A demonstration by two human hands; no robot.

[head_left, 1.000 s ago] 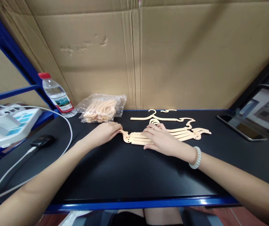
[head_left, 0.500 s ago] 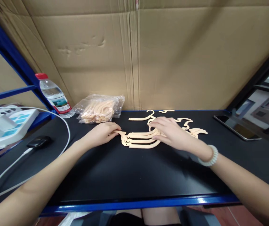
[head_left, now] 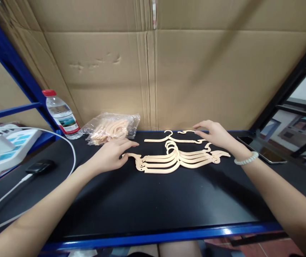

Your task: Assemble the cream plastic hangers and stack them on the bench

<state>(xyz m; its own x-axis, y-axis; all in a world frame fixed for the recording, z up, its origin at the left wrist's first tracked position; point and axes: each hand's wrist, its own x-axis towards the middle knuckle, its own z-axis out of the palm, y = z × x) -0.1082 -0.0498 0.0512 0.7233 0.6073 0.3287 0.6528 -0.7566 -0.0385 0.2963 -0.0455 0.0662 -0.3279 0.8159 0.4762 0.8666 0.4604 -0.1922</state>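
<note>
Several beige plastic clothes hangers [head_left: 160, 170] lie overlapped in a stack on the black tabletop, hooks toward the back. At the stack's left end my left hand [head_left: 112, 154] is open, its thumb by a hanger arm's curved tip [head_left: 132, 155]; whether they touch I cannot tell. Behind the stack lies a separate hanger [head_left: 157, 140] with its hook upward. My right hand [head_left: 216, 136] reaches over the back right, thumb and fingers apart, close to a small loose beige hanger piece [head_left: 183, 132]. Part of that piece is hidden by the fingers.
A clear plastic bag of beige parts [head_left: 110, 129] sits at the back left, beside a water bottle [head_left: 65, 119]. A power strip [head_left: 16, 150], a black charger [head_left: 40, 166] and white cables are at left. At right lies a phone [head_left: 261, 150]. Cardboard [head_left: 110, 82] stands behind.
My right hand has left the middle of the hanger stack and moved right and back to the loose piece. My left hand has opened off the curved hanger tip. The view has tilted slightly.
</note>
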